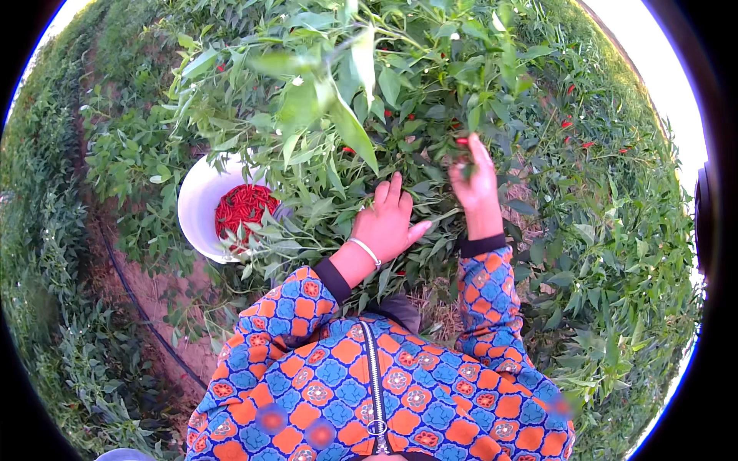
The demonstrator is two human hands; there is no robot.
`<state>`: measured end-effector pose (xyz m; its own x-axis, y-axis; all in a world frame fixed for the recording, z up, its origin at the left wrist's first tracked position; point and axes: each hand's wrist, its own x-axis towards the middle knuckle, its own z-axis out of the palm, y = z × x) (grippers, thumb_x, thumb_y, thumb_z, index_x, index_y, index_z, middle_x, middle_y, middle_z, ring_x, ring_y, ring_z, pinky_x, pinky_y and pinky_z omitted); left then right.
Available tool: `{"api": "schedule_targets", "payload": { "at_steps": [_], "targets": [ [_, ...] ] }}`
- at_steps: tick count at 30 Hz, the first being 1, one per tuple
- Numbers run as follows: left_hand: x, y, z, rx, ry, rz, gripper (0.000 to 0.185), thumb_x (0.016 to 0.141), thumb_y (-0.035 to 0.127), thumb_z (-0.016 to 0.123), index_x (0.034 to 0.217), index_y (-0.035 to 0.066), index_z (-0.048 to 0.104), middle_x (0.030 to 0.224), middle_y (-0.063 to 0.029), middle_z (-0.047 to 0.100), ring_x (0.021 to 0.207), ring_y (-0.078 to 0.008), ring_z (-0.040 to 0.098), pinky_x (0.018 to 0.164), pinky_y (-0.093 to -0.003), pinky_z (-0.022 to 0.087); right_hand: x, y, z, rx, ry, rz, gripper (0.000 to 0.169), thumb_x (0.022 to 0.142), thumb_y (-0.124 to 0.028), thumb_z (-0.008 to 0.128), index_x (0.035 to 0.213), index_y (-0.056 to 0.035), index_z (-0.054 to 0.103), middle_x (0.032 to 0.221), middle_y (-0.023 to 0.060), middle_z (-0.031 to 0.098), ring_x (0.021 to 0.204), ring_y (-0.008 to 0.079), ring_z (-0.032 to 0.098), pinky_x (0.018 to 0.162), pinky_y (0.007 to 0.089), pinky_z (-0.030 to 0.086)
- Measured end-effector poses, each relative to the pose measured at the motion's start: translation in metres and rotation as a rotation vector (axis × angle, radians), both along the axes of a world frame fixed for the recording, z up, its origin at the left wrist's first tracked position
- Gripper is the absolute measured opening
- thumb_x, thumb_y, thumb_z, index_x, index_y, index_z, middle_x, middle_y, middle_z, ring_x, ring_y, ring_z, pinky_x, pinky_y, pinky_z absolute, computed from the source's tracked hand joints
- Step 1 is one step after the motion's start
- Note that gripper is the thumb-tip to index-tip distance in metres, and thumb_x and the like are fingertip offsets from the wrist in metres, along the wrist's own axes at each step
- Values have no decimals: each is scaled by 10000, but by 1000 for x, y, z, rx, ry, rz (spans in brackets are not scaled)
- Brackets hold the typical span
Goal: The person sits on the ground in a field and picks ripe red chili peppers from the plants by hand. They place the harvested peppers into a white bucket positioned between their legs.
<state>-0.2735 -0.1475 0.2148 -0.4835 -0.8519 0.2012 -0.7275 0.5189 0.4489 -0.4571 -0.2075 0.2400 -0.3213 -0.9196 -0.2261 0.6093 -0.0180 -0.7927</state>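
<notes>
My left hand (387, 222), with a pale bangle at the wrist, lies palm down over the leafy stems of a chili pepper plant (351, 127), fingers apart. To its right, my right hand (475, 176) is raised at the plant, its thumb and fingers curled near a red chili pepper (462, 140) at the fingertips. Whether the fingers grip that chili cannot be told. Left of both hands stands a white bucket (193, 199) holding many red chilies (245, 210), partly hidden by leaves.
Dense pepper plants stand on both sides, with more red chilies (588, 144) at the right. A black drip hose (141, 311) runs along bare soil (173, 294) at the left. The rim of another pale container (124, 455) shows at the bottom left.
</notes>
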Motion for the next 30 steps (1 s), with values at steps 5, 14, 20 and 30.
{"api": "schedule_targets", "payload": {
  "at_steps": [5,14,20,30],
  "targets": [
    [-3,-2,-3,-50,4,3,580,799,509,529,1041,-18,525,1343,-222,333,1217,-341,334,695,-464,522,-22,19,17,-100,-28,-133,211,897,-295,540,908,-91,592,734,-19,515,539,61,409,414,197,314],
    [0,-8,-5,-6,0,24,566,778,498,567,1067,12,540,1343,-205,352,1219,-334,346,695,-459,523,10,34,39,48,163,97,160,900,-116,445,1009,-46,540,649,-26,406,457,47,321,349,173,226],
    [-2,-4,-5,-41,3,28,563,780,492,567,1068,9,537,1343,-214,342,1212,-338,348,692,-447,527,12,-32,1,247,592,-22,201,889,-130,432,963,-6,572,692,8,495,462,128,417,385,256,340],
    [-2,2,-9,-108,-18,31,537,784,492,562,1031,16,538,1342,-197,343,1197,-318,355,629,-419,540,-6,-78,-40,-70,1195,-448,199,851,-158,496,938,1,578,887,143,634,804,266,601,731,359,457]
  ]
}}
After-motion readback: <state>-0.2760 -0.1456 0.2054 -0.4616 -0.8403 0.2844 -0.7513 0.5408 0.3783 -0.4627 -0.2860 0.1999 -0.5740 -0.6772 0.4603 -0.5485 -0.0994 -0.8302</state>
